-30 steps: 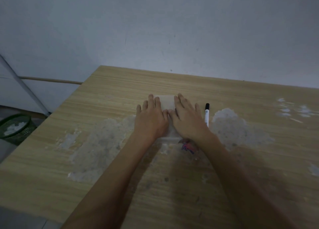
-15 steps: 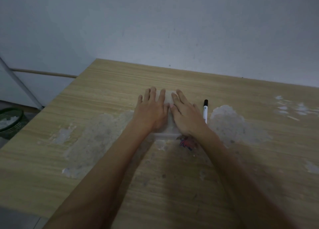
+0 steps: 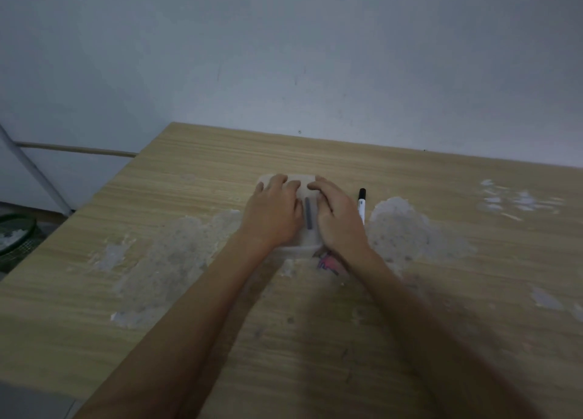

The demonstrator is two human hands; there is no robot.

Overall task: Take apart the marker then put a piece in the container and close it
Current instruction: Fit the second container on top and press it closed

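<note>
A flat translucent container (image 3: 306,235) lies on the wooden table (image 3: 410,339). Both hands rest on its lid. My left hand (image 3: 274,212) covers its left half with fingers curled at the far edge. My right hand (image 3: 339,218) covers its right half, fingers bent toward the far edge. Between the hands a dark grey stick-shaped marker piece (image 3: 308,213) shows through the lid, inside the container. The marker's white body with black cap (image 3: 361,204) lies on the table just right of my right hand.
A pink and blue scrap (image 3: 326,262) lies under my right wrist at the container's near corner. The tabletop has worn pale patches (image 3: 407,229). A green mesh bin (image 3: 15,235) stands on the floor at far left. A wall rises behind the table.
The hands have slid apart on the lid, uncovering the dark piece between them. Their fingers have curled from flat to bent. The view has shifted slightly.
</note>
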